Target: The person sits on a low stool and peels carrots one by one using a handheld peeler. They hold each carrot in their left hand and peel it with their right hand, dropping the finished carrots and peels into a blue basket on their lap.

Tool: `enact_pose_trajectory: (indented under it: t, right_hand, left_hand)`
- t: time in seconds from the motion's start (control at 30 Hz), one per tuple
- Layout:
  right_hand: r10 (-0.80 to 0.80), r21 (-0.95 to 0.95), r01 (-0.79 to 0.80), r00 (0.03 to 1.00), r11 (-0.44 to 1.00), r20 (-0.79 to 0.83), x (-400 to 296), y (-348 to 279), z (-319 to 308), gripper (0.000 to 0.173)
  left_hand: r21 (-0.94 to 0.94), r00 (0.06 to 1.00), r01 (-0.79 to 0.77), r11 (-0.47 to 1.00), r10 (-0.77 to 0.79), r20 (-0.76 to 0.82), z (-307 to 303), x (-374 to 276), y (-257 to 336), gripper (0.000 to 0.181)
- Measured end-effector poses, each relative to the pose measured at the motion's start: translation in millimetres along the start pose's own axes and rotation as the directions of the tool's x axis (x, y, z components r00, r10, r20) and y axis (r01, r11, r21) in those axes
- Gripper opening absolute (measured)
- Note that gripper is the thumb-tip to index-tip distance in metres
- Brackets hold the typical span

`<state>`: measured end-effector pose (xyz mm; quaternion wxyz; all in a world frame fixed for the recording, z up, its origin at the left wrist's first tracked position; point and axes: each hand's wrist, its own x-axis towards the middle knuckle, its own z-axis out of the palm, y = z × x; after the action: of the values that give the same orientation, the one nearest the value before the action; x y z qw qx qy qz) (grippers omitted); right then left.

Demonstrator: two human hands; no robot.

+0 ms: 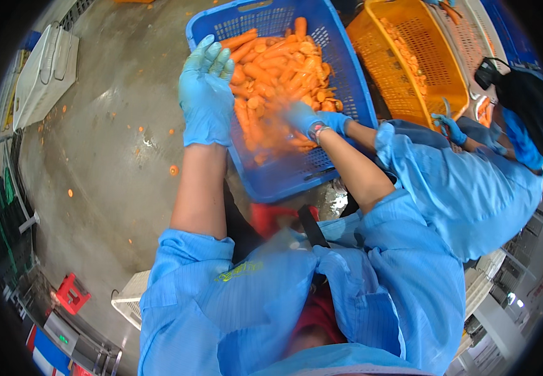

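Note:
Before me stands a blue plastic crate (271,188) with a heap of peeled carrots (271,70) in it, some with cut ends showing. My left hand (206,89), in a light blue glove, is raised at the crate's left rim with its fingers extended and nothing in it. Whether it touches the rim is unclear. My right hand (303,116), also gloved, is over the carrots and blurred; its fingers and anything in them cannot be made out. Right beside it, another person's gloved hand (335,122) reaches in from the right.
An orange crate (379,70) with carrot pieces along its inside stands at the right. Another person's gloved hand (450,128) there holds a knife (446,107). Carrot slices (174,170) lie on the wet floor (107,155). A white crate (48,77) stands far left, a red stool (72,294) lower left.

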<state>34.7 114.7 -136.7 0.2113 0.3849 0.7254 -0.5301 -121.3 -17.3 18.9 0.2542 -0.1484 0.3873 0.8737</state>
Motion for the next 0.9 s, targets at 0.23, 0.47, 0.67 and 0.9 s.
enact_pose_trajectory:
  t: [0.23, 0.47, 0.67, 0.9]
  right_hand:
    - [-0.248, -0.191, 0.209, 0.946, 0.959, -0.21, 147.2, 188.7, 110.8, 0.027]
    - [0.17, -0.137, -0.196, 0.97, 0.971, -0.175, 78.5, 72.8, 148.3, 0.043]
    - [0.136, 0.035, -0.132, 0.966, 0.991, -0.219, 81.3, 85.7, 143.6, 0.037]
    - [0.03, 0.711, -0.12, 0.99, 0.693, 0.138, 27.0, 33.5, 60.9, 0.026]
  left_hand:
    - [-0.005, 0.963, 0.195, 0.981, -0.191, 0.191, 2.9, -4.7, -27.7, 0.035]
    - [0.004, 0.962, 0.211, 0.977, -0.208, 0.175, -31.7, -22.6, -5.1, 0.041]
    - [0.007, 0.944, 0.273, 0.962, -0.27, 0.19, -24.9, -18.7, -11.4, 0.039]
    - [0.005, 0.956, 0.264, 0.964, -0.263, 0.127, -16.1, -2.8, -22.1, 0.032]
